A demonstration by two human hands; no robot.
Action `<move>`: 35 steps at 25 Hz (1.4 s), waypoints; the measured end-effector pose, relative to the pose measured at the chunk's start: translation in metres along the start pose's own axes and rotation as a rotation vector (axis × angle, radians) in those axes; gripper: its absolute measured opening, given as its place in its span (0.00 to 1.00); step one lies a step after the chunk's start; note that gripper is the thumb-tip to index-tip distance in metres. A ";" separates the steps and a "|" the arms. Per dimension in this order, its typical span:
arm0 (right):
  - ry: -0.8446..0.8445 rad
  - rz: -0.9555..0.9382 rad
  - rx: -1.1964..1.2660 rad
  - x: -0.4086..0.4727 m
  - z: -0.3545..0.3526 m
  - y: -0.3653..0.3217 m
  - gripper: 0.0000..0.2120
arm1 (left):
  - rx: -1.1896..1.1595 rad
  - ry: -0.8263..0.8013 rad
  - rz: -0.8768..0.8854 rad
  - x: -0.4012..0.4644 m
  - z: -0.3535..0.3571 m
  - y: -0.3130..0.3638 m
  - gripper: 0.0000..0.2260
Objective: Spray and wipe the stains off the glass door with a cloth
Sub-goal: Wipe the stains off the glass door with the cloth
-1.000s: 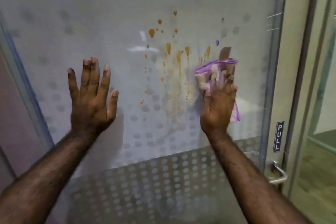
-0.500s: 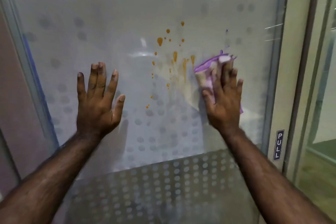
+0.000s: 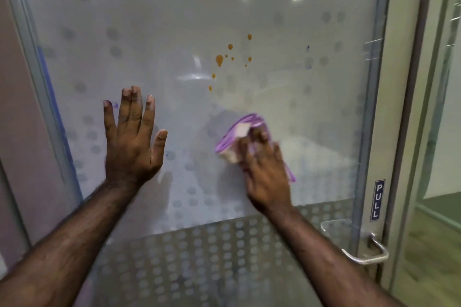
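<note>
A frosted glass door (image 3: 174, 40) with grey dots fills the view. Orange stains (image 3: 219, 60) dot the glass above centre, with small purple specks (image 3: 308, 47) further right. My right hand (image 3: 264, 169) presses a bunched purple and white cloth (image 3: 237, 137) against the glass, below the orange drops. My left hand (image 3: 132, 137) lies flat on the glass with fingers spread, holding nothing, a small purple mark (image 3: 115, 105) beside its little finger. No spray bottle is in view.
A metal lever handle (image 3: 359, 254) sticks out at the door's lower right, under a blue PULL sign (image 3: 378, 199). The door frame (image 3: 404, 107) runs down the right side, with another glass pane (image 3: 446, 132) beyond it. A pinkish wall (image 3: 15, 107) borders the left.
My right hand has dragged the cloth down and to the left across the glass. The lower orange streaks and smears are gone; only the upper drops remain. My left hand stays flat on the glass.
</note>
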State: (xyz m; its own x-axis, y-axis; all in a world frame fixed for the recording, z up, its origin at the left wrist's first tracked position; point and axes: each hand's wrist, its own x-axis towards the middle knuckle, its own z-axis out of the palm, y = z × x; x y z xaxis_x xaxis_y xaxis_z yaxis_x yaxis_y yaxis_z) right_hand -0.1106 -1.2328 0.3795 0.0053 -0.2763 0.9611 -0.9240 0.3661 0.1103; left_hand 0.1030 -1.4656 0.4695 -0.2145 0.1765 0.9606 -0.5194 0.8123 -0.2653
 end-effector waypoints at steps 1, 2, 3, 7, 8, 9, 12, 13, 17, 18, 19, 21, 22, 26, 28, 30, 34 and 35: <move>0.036 0.127 0.002 0.010 -0.011 0.024 0.34 | 0.001 0.001 0.001 0.000 0.001 0.001 0.30; 0.090 0.272 0.010 0.027 -0.021 0.048 0.31 | 0.005 0.003 0.002 0.000 0.001 0.002 0.30; 0.162 0.395 0.020 0.049 -0.031 0.068 0.29 | 0.011 0.000 0.001 0.000 0.002 0.002 0.31; 0.299 0.457 0.022 0.134 -0.049 0.087 0.25 | 0.023 -0.015 0.004 -0.001 0.005 0.000 0.33; 0.290 0.395 -0.004 0.144 -0.046 0.077 0.25 | 0.025 -0.013 0.006 -0.002 0.005 0.000 0.33; 0.275 0.318 -0.022 0.148 -0.041 0.064 0.26 | 0.026 -0.012 0.008 -0.001 0.005 0.000 0.33; 0.147 0.048 -0.028 0.123 -0.021 0.014 0.27 | 0.025 -0.010 0.005 0.000 0.002 0.002 0.33; 0.090 -0.035 -0.020 0.106 -0.018 0.004 0.27 | 0.024 -0.009 0.008 0.000 0.001 0.003 0.33; 0.051 -0.029 -0.042 0.070 -0.032 0.038 0.29 | 0.043 -0.007 0.002 0.002 -0.003 0.003 0.33; 0.073 0.080 -0.037 0.076 -0.041 0.053 0.30 | 0.056 -0.005 -0.005 0.002 -0.003 0.005 0.33; 0.101 0.201 -0.016 0.089 -0.050 0.068 0.31 | 0.064 -0.009 -0.008 0.002 -0.004 0.005 0.33; 0.187 0.378 0.039 0.128 -0.067 0.092 0.29 | 0.066 -0.021 -0.002 0.002 -0.003 0.009 0.34; 0.229 0.409 0.058 0.152 -0.072 0.095 0.27 | 0.073 -0.024 -0.002 0.002 -0.003 0.009 0.34; 0.253 0.261 0.042 0.218 -0.062 0.047 0.26 | 0.109 -0.033 -0.011 0.000 -0.001 0.007 0.35; 0.220 0.080 0.004 0.212 -0.043 0.006 0.27 | 0.108 -0.038 -0.015 0.001 -0.002 0.009 0.34; 0.154 -0.097 0.028 0.180 -0.021 -0.032 0.27 | 0.115 -0.050 -0.013 0.001 -0.004 0.008 0.34; -0.043 -0.348 0.057 0.084 0.000 -0.042 0.28 | 0.148 -0.055 -0.048 0.002 -0.009 0.009 0.34; -0.068 -0.370 0.045 0.068 0.000 -0.030 0.28 | 0.150 -0.058 -0.058 0.000 -0.010 0.009 0.34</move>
State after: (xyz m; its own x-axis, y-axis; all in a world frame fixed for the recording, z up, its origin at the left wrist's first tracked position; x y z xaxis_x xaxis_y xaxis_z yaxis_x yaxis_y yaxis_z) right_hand -0.0826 -1.2621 0.4414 0.3174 -0.4416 0.8392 -0.8806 0.1912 0.4337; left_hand 0.1064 -1.4527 0.4679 -0.2258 0.0962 0.9694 -0.6492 0.7271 -0.2234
